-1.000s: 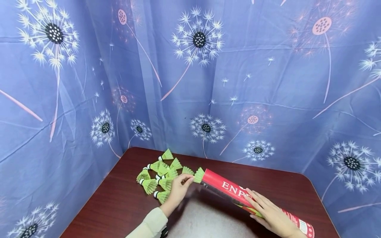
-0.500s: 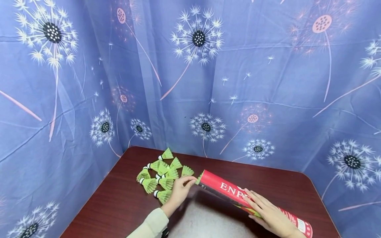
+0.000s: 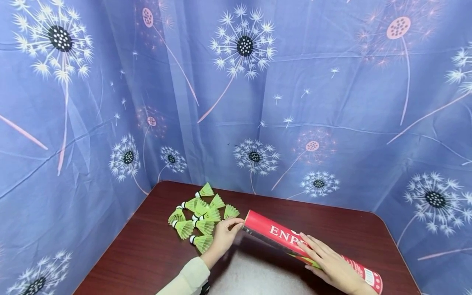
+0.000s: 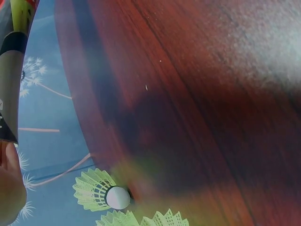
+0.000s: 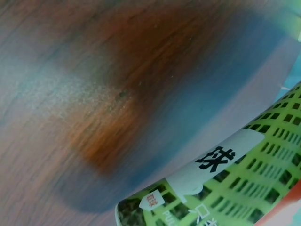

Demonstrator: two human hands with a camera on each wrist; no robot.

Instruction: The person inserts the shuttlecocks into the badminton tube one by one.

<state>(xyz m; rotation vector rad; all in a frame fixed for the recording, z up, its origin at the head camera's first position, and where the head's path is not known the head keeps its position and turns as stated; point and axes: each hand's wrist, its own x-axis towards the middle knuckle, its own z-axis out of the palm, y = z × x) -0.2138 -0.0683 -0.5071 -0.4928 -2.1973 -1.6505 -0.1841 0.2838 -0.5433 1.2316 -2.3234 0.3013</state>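
My left hand (image 3: 223, 235) is at the mouth of a red shuttlecock tube (image 3: 274, 231) in the head view, thumb and forefinger pinched together at its rim. The shuttlecock at these fingertips is hidden inside the tube. Across the tube's middle lies my right hand (image 3: 328, 262), fingers over the top and thumb at the near side, holding it tilted with the mouth toward the left. The left wrist view shows fingers (image 4: 9, 157) against the tube's end (image 4: 9, 94). A green lattice print covers the tube (image 5: 235, 179) in the right wrist view.
Several yellow-green shuttlecocks (image 3: 203, 244) lie in a loose pile left of my left hand, one (image 4: 117, 197) also showing in the left wrist view. They rest on a dark red-brown table (image 3: 129, 254). A blue dandelion-print curtain (image 3: 206, 155) hangs behind and at the left.
The shuttlecock at my left fingertips has slid into the tube and out of sight. The tube and right hand have shifted slightly left; the pile has stayed still.
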